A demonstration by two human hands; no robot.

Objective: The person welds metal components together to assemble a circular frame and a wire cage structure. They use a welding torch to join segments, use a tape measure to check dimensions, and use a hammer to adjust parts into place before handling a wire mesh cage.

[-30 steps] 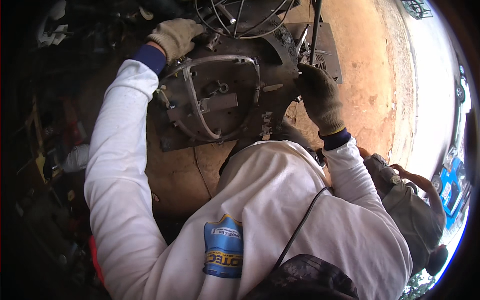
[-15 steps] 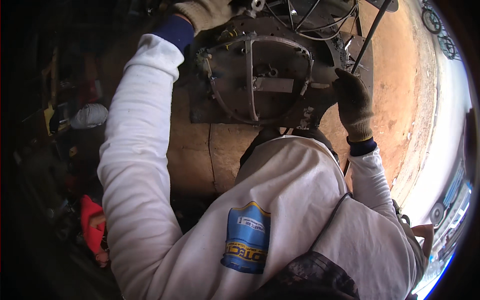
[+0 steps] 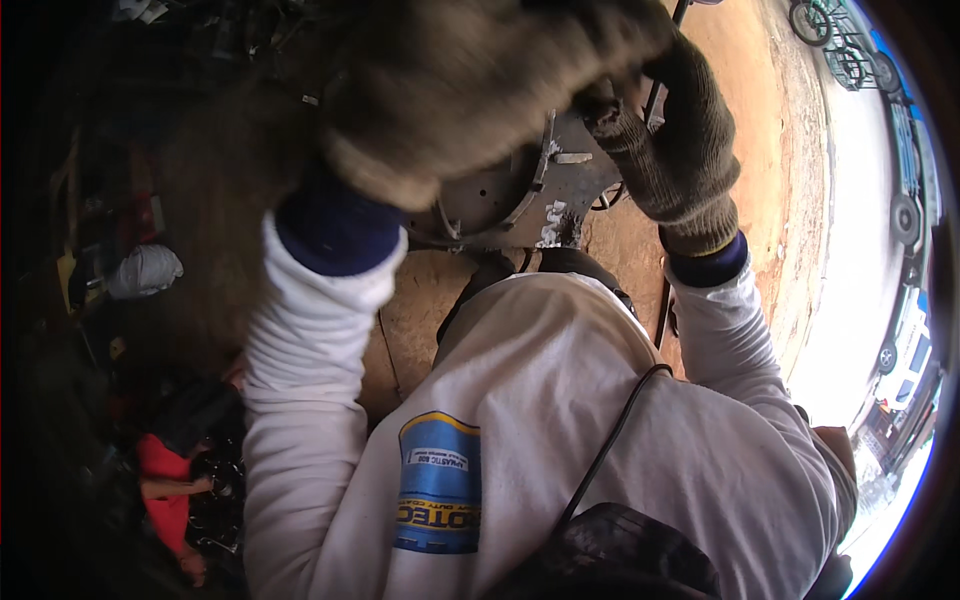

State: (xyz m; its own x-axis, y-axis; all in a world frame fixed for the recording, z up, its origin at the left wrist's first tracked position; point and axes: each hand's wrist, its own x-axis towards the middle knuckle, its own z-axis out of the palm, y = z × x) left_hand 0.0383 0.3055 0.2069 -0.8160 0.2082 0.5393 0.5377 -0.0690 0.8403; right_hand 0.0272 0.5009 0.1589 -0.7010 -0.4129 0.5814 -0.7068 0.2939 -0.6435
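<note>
I am bracing the grey metal housing (image 3: 510, 195), lying just beyond my chest. My gloved right hand (image 3: 680, 150) is clenching around its right rim; whether my left hand (image 3: 470, 90) is gripping, I cannot tell. It looks heavy, rigid and sharp-edged: hold the rim.

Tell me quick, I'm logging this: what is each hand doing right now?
Left hand: gloved, close and blurred; grip cannot be told.
Right hand: gloved, fingers curled at the metal plate; grip cannot be told.

Left hand (image 3: 470, 90) before metal plate (image 3: 520, 195); right hand (image 3: 675, 140) right.
</note>
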